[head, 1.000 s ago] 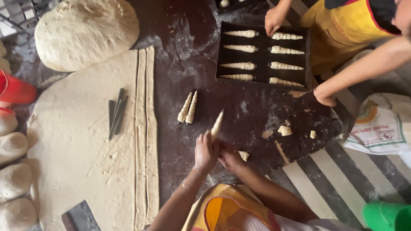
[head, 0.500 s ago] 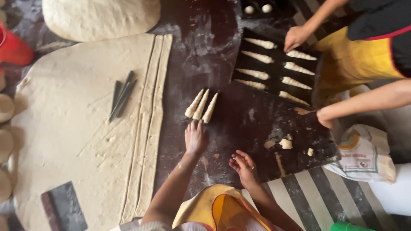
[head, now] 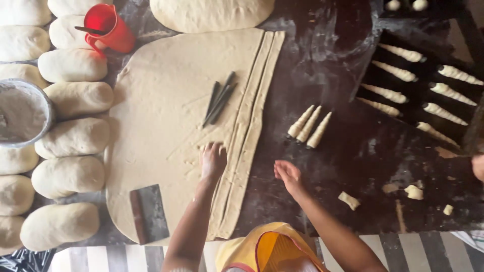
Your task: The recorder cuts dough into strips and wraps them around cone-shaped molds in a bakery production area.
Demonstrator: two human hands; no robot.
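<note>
A dark table carries a wide rolled dough sheet, with dough loaves stacked at its nine o'clock side. A black tray of wrapped cones sits at the table's two o'clock. Cut dough strips run along the sheet's three o'clock edge. The left hand lies flat, fingers spread, on the sheet just beside the strips, holding nothing. The right hand hovers open and empty over bare table, at five o'clock from three dough cones. Metal cone moulds rest on the sheet at twelve o'clock from the left hand.
</note>
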